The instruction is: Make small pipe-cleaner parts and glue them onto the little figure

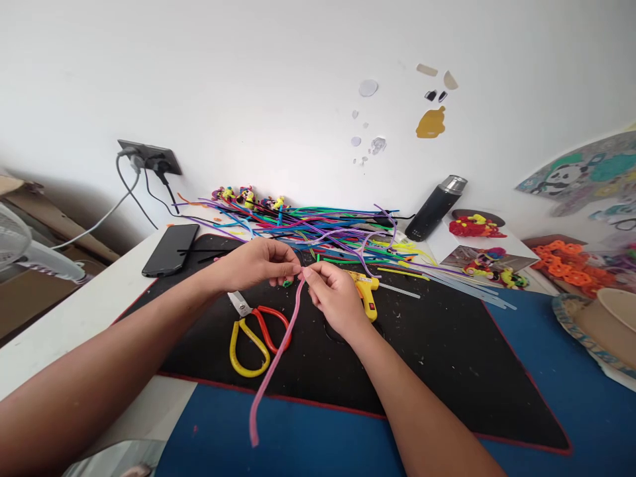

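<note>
A pink pipe cleaner (279, 361) hangs down from between my two hands toward the lower edge of the black mat (422, 371). My left hand (261, 264) pinches its upper end from the left. From the right, my right hand (334, 295) pinches the same end, and the fingertips of both hands nearly touch. Scissors (251, 341) with a yellow and a red handle lie on the mat, left of the pipe cleaner. A yellow glue gun (366, 297) lies just behind my right hand, partly hidden by it.
Behind the mat lies a pile of coloured pipe cleaners (318, 225). A black phone (171, 250) rests at the left, a dark flask (436, 209) at the back right. Orange pieces (571, 265) and a round tray (591, 331) are farther right.
</note>
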`<action>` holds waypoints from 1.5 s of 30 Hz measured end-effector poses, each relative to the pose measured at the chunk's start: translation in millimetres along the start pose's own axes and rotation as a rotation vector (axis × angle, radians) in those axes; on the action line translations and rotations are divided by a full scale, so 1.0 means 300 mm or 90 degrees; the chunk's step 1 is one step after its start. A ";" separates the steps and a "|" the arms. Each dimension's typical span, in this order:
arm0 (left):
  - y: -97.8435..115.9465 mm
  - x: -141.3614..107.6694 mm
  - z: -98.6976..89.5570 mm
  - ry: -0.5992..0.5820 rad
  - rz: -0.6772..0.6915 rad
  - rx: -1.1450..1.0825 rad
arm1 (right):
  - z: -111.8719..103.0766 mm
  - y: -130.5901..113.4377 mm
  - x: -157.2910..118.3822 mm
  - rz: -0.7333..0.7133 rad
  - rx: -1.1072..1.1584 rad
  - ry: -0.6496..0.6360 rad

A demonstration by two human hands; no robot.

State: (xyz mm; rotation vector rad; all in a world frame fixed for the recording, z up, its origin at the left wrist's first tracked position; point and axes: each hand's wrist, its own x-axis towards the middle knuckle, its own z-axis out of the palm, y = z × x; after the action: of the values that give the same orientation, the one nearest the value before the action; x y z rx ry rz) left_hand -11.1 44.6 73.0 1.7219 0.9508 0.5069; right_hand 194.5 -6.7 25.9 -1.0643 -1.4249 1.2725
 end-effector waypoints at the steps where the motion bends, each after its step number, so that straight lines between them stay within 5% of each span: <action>1: 0.000 0.001 0.001 0.000 -0.003 0.001 | 0.000 0.000 0.000 -0.003 -0.009 0.001; 13: 0.019 -0.003 -0.012 -0.008 -0.010 -0.013 | 0.002 0.007 -0.002 0.004 0.000 -0.020; 32: 0.027 -0.017 -0.015 -0.030 -0.031 0.078 | 0.005 0.014 -0.008 -0.034 -0.173 -0.026; 45: 0.059 -0.023 -0.017 0.005 -0.018 0.063 | 0.016 0.007 -0.009 0.023 0.027 -0.053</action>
State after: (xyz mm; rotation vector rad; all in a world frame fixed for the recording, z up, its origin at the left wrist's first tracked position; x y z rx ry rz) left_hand -12.5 39.9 92.1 1.7937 1.0187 0.4550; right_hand 190.4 -10.2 23.2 -1.0233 -1.4403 1.3818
